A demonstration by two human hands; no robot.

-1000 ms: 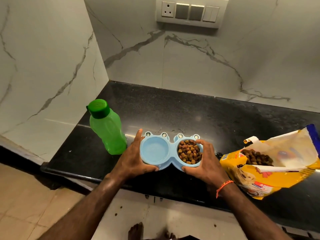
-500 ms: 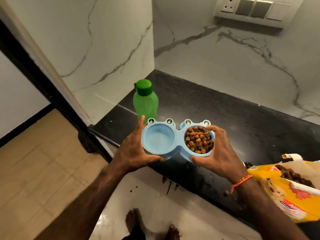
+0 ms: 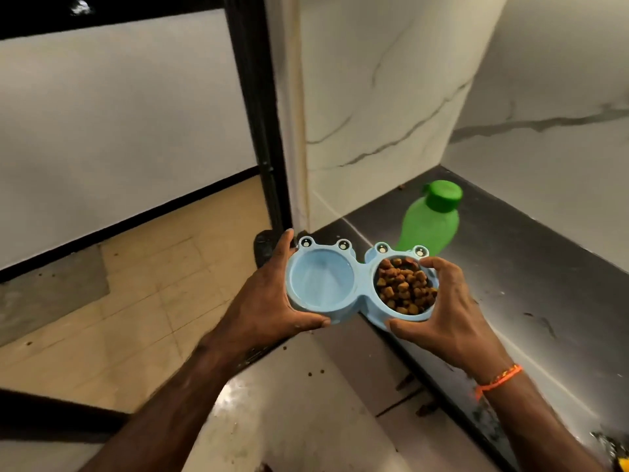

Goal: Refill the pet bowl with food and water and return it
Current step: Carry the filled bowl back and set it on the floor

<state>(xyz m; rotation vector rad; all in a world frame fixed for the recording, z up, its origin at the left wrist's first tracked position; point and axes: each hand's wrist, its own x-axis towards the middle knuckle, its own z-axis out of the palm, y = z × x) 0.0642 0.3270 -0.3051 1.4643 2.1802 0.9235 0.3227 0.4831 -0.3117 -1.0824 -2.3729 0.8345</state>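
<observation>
With both compartments looking filled, the left hand (image 3: pixel 269 301) and right hand (image 3: pixel 446 308) are gripping the pet bowl (image 3: pixel 360 284) off the counter's (image 3: pixel 531 284) front edge (return step); next it needs level carrying.

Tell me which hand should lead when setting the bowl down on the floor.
Left, probably. The left hand grips the water side of the pet bowl, nearest the open floor; the right hand holds the kibble side above the counter edge. Keep both gripping so it stays level.
</observation>
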